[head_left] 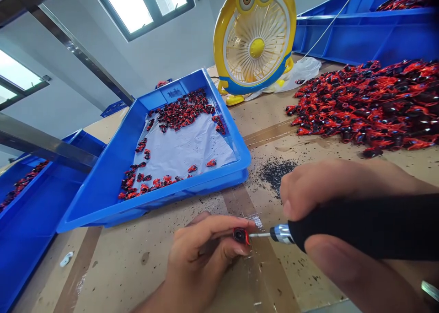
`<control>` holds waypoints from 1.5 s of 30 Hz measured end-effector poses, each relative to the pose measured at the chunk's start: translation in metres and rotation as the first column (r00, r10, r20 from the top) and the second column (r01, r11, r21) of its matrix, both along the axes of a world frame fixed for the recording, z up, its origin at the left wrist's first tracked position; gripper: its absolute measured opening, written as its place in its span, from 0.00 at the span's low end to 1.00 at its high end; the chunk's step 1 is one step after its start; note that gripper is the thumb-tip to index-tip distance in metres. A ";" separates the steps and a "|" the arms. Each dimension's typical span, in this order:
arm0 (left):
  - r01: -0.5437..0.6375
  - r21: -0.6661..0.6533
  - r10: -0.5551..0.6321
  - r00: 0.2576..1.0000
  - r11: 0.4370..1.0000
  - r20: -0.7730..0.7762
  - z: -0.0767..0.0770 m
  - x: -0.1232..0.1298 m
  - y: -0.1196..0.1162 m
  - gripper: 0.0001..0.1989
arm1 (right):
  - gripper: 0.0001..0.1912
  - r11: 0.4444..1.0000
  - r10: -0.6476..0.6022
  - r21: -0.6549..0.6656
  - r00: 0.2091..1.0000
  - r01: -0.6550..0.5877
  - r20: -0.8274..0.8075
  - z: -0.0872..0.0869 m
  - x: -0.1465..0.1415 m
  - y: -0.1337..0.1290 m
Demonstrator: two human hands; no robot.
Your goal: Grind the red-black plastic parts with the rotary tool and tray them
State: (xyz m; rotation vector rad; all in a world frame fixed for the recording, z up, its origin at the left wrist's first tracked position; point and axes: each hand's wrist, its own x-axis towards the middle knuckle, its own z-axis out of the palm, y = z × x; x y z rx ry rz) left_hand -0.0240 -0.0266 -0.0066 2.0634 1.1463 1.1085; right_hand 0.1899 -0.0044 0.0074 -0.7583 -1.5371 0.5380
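Observation:
Between the thumb and fingers of my left hand (202, 249) is a small red and black plastic part (241, 235), its round black opening facing me. My right hand (329, 203) is wrapped around a black electric screwdriver (363, 226) with a silver collar. The thin bit (259, 234) points left, and its tip meets the red side of the part or sits right beside it; I cannot tell how deep it goes. Parts of my left fingers are hidden behind the part.
A blue tray (157, 207) lined with white sheeting holds several similar parts. At right lies a large heap of red and black parts (370, 107). Black shavings (277, 172) dot the table. A yellow fan (256, 48) stands behind, with more blue bins (360, 36) at back right.

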 end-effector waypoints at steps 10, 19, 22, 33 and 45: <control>-0.007 0.036 0.009 0.998 0.999 -0.057 -0.002 -0.001 -0.002 0.05 | 0.14 1.000 0.009 0.004 0.999 -0.009 0.033 -0.001 0.005 0.001; 0.055 0.072 -0.051 0.997 0.996 -0.057 -0.002 0.000 0.001 0.04 | 0.20 0.990 -0.138 -0.037 0.990 0.137 -0.015 -0.005 -0.013 -0.009; 0.063 0.109 -0.056 0.996 0.992 -0.067 -0.001 0.000 0.001 0.04 | 0.19 0.990 -0.111 -0.086 0.993 0.113 0.029 -0.005 -0.008 -0.006; 0.057 0.124 -0.045 0.994 0.991 -0.098 0.000 0.001 0.003 0.02 | 0.04 0.990 0.143 -0.015 0.963 -0.144 0.229 -0.007 0.004 0.009; 0.026 0.157 -0.004 0.990 0.987 -0.143 0.001 0.003 0.001 0.04 | 0.09 0.989 0.142 -0.002 0.944 -0.148 0.299 -0.008 0.008 0.009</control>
